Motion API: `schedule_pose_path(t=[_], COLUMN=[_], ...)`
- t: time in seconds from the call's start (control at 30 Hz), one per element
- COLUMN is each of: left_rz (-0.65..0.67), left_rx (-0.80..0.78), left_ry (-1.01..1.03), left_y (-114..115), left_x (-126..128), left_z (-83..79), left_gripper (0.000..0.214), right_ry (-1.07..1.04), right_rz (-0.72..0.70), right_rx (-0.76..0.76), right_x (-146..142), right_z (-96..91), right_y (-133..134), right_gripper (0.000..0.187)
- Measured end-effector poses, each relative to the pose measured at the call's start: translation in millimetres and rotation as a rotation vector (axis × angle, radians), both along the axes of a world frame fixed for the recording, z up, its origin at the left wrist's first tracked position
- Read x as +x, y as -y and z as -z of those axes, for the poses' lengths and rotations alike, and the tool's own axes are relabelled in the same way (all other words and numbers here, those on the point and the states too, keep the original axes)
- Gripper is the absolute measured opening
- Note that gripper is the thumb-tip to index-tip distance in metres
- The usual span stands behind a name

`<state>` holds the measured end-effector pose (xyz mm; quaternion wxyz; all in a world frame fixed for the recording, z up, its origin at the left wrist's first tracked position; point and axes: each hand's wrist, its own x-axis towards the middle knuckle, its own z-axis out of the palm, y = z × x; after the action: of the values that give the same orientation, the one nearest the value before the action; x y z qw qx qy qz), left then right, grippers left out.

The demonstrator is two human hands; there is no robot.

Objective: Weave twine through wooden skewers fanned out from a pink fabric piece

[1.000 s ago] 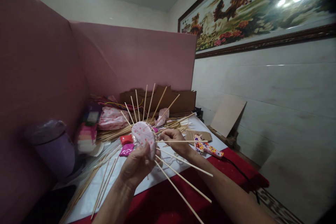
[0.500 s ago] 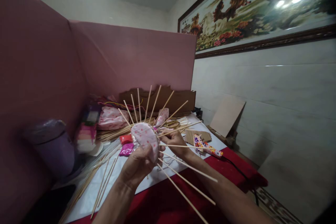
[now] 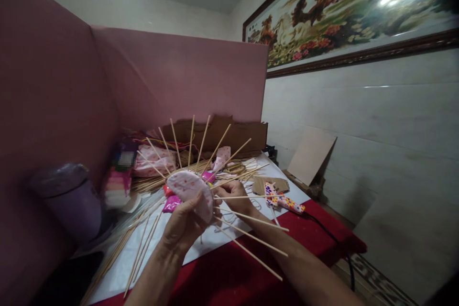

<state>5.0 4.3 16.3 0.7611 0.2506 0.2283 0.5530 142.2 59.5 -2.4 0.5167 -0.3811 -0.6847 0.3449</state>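
my left hand [image 3: 186,222] is gripping the spotted half-round piece [image 3: 184,189] by its lower part. the thumb is pressing on the pale face and the fingers are curling behind, mostly hidden; the hand is closing firmly on it. the piece is sitting just above and beyond my palm, tilting, with its curved edge facing up and to the right.

thin wooden sticks [image 3: 203,139] are fanning out from that curved edge, some pointing up and away, others pointing back over my right forearm.

my right hand [image 3: 234,196] is working just beside the right edge, fingers bending inward, fingertips meeting the rim near the stick ends. whether they are pinching a stick or only touching one, i cannot tell. the piece is lying to the left of this hand.

around us: a magenta packet [image 3: 172,203] is lying just to the left of the piece, and a red packet [image 3: 167,191] is showing partly behind it. a flower-patterned glue gun [image 3: 292,204] is resting to the right, near a cardboard scrap [image 3: 260,185]. loose sticks [image 3: 146,248] are lying left of my left forearm, on the white sheet [image 3: 197,248].
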Motion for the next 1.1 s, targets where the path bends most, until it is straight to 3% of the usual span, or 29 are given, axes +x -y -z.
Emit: schedule_pose_path(t=[0.1,0.3,0.53,0.87,1.1], left_rz=[-0.061,-0.040,0.057,-0.055,0.006], left_rx=[-0.059,-0.133,-0.068,-0.114,-0.099], left_ry=[0.045,0.049,0.111,0.047,0.120], left_y=[-1.2,0.1,1.2,-5.0,-0.3], left_x=[0.2,0.1,0.6,0.2,4.0], left_z=[-0.3,-5.4,0.0,8.6,3.8], left_gripper=[0.011,0.019,0.017,0.017,0.014], right_ry=[-0.048,-0.122,-0.178,-0.206,-0.177], right_rz=[0.014,0.066,0.184,0.267,0.277], right_rx=[0.041,0.082,0.207,0.438,0.564], right_x=[2.2,10.2,17.9,25.2,28.6], right_z=[4.4,6.9,6.2,3.1,1.9], right_y=[-0.6,8.8,22.6,33.9,41.6], right_gripper=[0.023,0.027,0.026,0.013,0.012])
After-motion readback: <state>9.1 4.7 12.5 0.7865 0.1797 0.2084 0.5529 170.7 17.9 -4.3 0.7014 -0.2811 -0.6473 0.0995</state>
